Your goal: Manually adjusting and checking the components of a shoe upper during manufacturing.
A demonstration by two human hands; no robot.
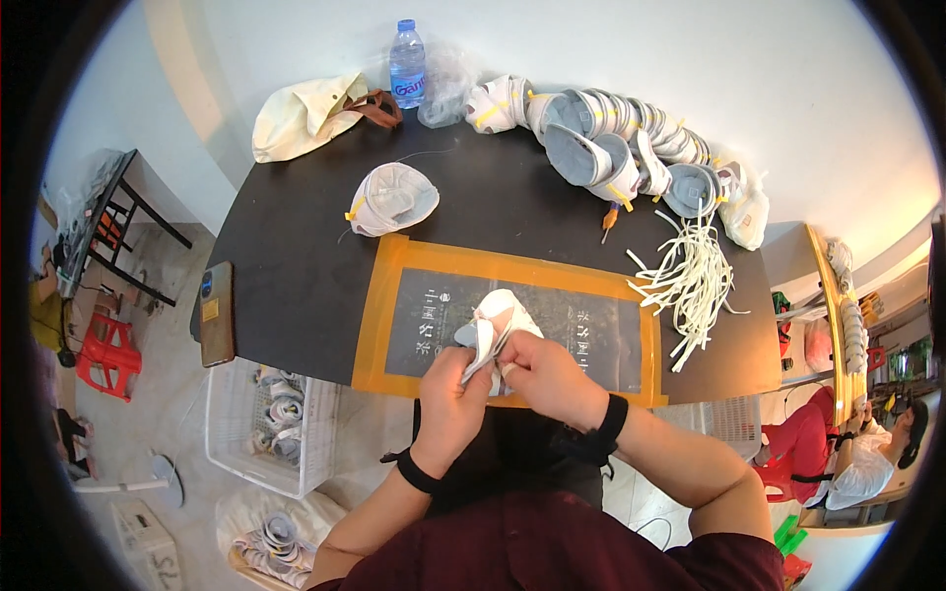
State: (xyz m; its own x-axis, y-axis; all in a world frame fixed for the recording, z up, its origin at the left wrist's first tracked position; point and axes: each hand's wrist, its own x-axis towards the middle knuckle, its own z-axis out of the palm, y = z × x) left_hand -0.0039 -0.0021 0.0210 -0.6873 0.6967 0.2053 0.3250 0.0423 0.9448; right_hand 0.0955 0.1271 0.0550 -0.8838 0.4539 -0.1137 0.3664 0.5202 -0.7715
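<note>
Over the middle of the mat, I hold a white and grey fabric piece (pixel 505 312), folded, that looks like a shoe upper. My left hand (pixel 455 386) pinches its left edge, fingers closed. Closed as well, my right hand (pixel 552 372) grips its right side; whether a smaller thing is between those fingers is hidden. Beyond my hands, a similar cup-shaped piece (pixel 394 200) with a yellow tab lies on the dark table, a thin thread trailing from it. Under my hands is a clear mat (pixel 616 369) edged with orange tape.
Nested grey-and-white pieces (pixel 616 113) line the back right, near an orange-handled tool (pixel 610 219) and white cords (pixel 690 276). A water bottle (pixel 406 64) and cream bag (pixel 305 118) stand behind; a phone (pixel 218 313) is left. A white basket (pixel 227 433) sits below. Another person sits far right.
</note>
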